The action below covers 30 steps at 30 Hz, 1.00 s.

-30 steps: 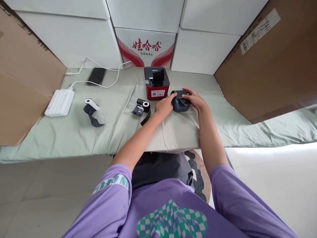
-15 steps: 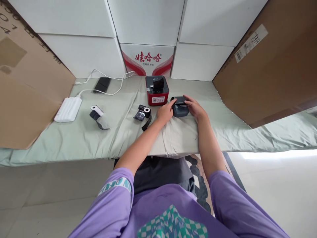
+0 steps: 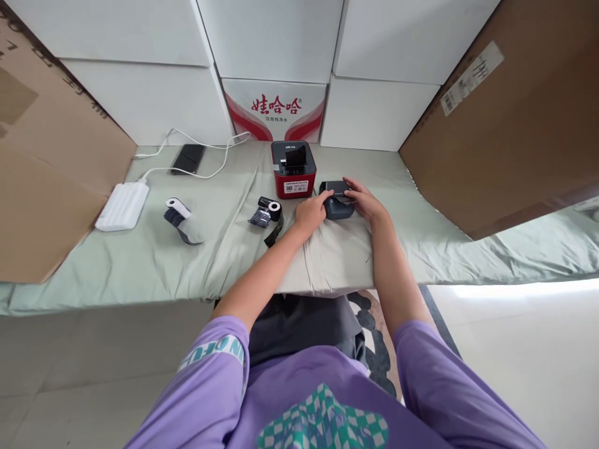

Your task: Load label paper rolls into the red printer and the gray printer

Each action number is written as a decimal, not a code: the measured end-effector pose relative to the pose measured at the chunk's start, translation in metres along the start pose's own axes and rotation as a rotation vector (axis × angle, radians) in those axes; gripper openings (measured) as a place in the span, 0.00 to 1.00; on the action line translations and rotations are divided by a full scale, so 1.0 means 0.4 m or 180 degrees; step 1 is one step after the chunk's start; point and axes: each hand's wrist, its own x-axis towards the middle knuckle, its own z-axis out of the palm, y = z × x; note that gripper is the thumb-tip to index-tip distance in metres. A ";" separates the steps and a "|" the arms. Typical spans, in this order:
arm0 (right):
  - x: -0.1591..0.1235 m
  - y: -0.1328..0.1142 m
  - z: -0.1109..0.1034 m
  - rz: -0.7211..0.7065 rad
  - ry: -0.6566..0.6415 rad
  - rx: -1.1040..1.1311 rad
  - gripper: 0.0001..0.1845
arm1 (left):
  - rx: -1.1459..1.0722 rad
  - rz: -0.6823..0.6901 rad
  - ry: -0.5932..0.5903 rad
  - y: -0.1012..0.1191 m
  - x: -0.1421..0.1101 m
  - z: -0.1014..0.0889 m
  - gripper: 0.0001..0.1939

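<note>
A small dark portable printer (image 3: 339,209) sits on the cloth, held between my two hands. My left hand (image 3: 310,213) grips its left side, fingers curled, with the fingertips at the lid's edge. From the right, my right hand (image 3: 365,201) holds the lid side, its thumb near a thin strip at the opening. What the strip is, I cannot make out. Just behind stands a red and black printer (image 3: 294,186), a dark strip rising from its top. Left of my left hand lie a black-wound paper roll (image 3: 274,211) and a crumpled dark wrapper (image 3: 260,217).
Farther left are another paper roll (image 3: 178,208) with a dark tail, a white power bank (image 3: 122,207), a white cable (image 3: 206,176) and a black phone (image 3: 188,159). Cardboard panels flank the cloth-covered table (image 3: 224,268) at left (image 3: 70,181) and right (image 3: 510,137). White boxes (image 3: 379,115) line the back.
The whole view has shifted slightly, so things appear a little farther left. Both hands stay on the portable printer, with only slight finger movement.
</note>
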 end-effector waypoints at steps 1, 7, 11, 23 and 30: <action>-0.002 0.005 0.002 -0.0031 0.0057 0.0004 0.38 | -0.0002 0.0023 -0.0002 -0.002 -0.002 0.001 0.33; 0.005 0.031 0.001 -0.0131 0.0185 0.0114 0.40 | -0.0302 0.0131 0.0116 -0.021 0.002 0.000 0.31; 0.009 0.036 0.001 -0.0187 0.0357 0.0132 0.39 | -0.0634 -0.0001 0.0201 -0.029 0.012 0.003 0.30; 0.021 0.038 0.041 -0.0468 0.0661 -0.0618 0.33 | -0.1124 -0.0064 0.0407 -0.037 0.025 0.020 0.26; -0.019 0.009 0.060 -0.0636 0.0583 -0.0652 0.19 | -0.1275 -0.0019 0.0491 -0.043 0.024 0.016 0.19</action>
